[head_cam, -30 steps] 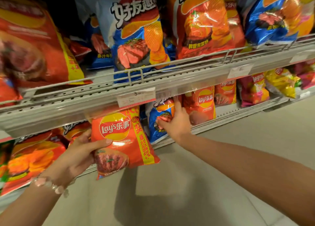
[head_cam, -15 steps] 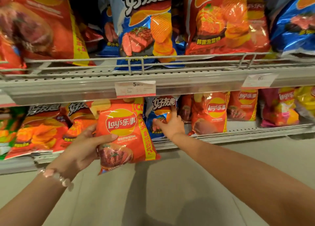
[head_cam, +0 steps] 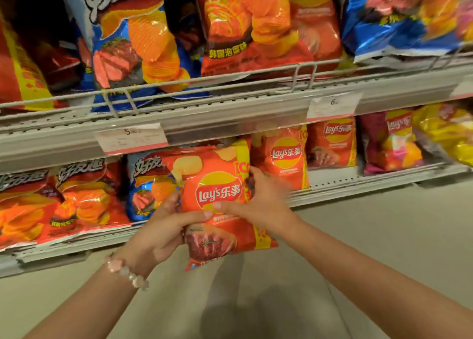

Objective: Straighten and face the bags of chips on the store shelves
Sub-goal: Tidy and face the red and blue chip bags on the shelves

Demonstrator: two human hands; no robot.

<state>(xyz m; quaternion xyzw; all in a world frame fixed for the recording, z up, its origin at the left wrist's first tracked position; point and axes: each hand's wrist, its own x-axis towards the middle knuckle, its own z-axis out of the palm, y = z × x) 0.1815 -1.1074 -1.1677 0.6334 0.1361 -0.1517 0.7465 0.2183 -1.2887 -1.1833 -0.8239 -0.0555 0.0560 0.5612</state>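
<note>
**Red Lay's bag held in both hands at the lower shelf**

We hold the red Lay's bag (head_cam: 217, 205) between our two hands, out in front of the lower shelf (head_cam: 358, 182) and not yet seated on it. Our left hand (head_cam: 163, 233) grips its left edge, thumb across the front just below the logo, fingers behind. Our right hand (head_cam: 261, 205) pinches the right edge, thumb on the front, fingers wrapped behind. Just beyond the left hand stands a blue bag (head_cam: 148, 185); just beyond the right hand a matching red bag (head_cam: 284, 157) already faces out.

We judge the bag light, air-puffed and soft, with a glossy film that may slip and contents that crush easily. So we would hold it by the side seams, as now, not squeezing the middle, and set it upright in the gap between those neighbours, logo forward.
</note>
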